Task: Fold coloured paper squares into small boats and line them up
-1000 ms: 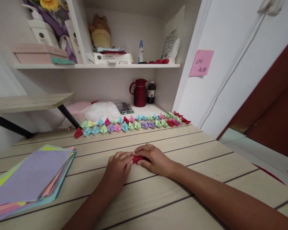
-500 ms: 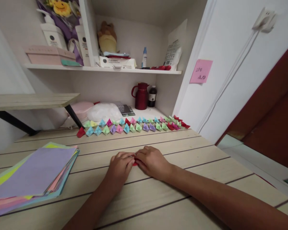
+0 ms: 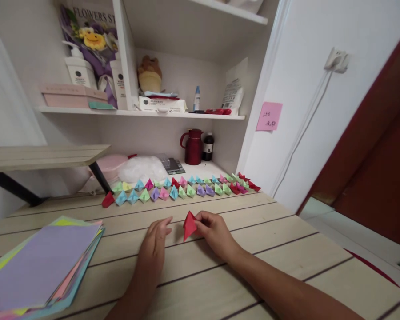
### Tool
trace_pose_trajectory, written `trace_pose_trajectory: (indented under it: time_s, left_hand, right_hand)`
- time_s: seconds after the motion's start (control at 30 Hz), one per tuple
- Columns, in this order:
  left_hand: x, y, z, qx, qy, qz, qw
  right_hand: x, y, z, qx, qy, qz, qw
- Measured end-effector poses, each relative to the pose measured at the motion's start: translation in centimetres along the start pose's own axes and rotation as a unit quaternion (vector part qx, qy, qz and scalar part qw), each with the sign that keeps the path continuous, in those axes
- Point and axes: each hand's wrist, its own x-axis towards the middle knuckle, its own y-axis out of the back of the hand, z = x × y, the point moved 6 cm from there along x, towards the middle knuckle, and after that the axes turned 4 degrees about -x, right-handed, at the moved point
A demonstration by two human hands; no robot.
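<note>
My right hand (image 3: pixel 212 232) pinches a folded red paper piece (image 3: pixel 188 225) and holds it upright on the wooden table (image 3: pixel 280 249). My left hand (image 3: pixel 155 245) rests flat on the table just left of the red piece, fingers stretched out, holding nothing. Behind them, two rows of small folded paper boats (image 3: pixel 183 188) in several colours run along the table's far edge. A stack of coloured paper sheets (image 3: pixel 43 262) with a purple sheet on top lies at the left.
A raised wooden board (image 3: pixel 43 154) on a black bracket juts in from the left. Beyond the table stand a red jug (image 3: pixel 193 146), a dark bottle (image 3: pixel 208 146) and a white plastic bag (image 3: pixel 142 168). The shelf above holds boxes and bottles. A pink note (image 3: pixel 269 116) sticks on the right wall.
Both hands were pressing the red paper flat on the table. Now my right hand has lifted it upright and my left hand has drawn away and opened. The camera tilted up.
</note>
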Motion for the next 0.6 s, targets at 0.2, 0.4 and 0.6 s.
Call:
trace_pose_trajectory:
  time_s: [0.2, 0.4, 0.6]
  left_hand:
    - [0.0, 0.1, -0.9, -0.038, 0.022, 0.041, 0.998]
    - [-0.1, -0.6, 0.2, -0.012, 0.035, -0.035, 0.999]
    - [-0.1, -1.5, 0.3, -0.034, 0.104, -0.101, 0.989]
  right_hand:
    - [0.0, -0.4, 0.5, 0.23, -0.129, -0.006, 0.965]
    - [-0.6, -0.7, -0.3, 0.099, -0.035, -0.028, 0.994]
    - [-1.0, -1.1, -0.6, 0.087, -0.03, -0.034, 0.995]
